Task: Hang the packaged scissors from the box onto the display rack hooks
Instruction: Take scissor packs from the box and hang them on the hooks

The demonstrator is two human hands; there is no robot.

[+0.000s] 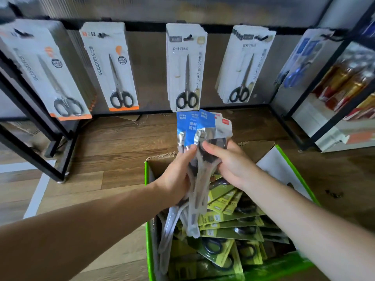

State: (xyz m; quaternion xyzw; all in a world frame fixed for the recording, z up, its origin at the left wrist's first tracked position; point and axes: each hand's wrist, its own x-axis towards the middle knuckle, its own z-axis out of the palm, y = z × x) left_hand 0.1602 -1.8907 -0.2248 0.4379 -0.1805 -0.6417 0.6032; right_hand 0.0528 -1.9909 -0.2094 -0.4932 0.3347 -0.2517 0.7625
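Hands meet at centre: the left hand (178, 179) and right hand (229, 165) both curl round a bundle of blue-topped scissor packs (194, 126), at least three cards fanned, held above the green-edged box (149, 199) at 6 o'clock. Bare wooden floor (113, 147) lies open between box and rack at 12 o'clock, where five stacks hang on hooks (187, 38). Black shelf frames (30, 151) close in at 9 and 3 o'clock.

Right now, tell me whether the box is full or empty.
Far from empty: the box holds layers of yellow-green packs; the left hand and right hand grip a blue-topped bunch above it.
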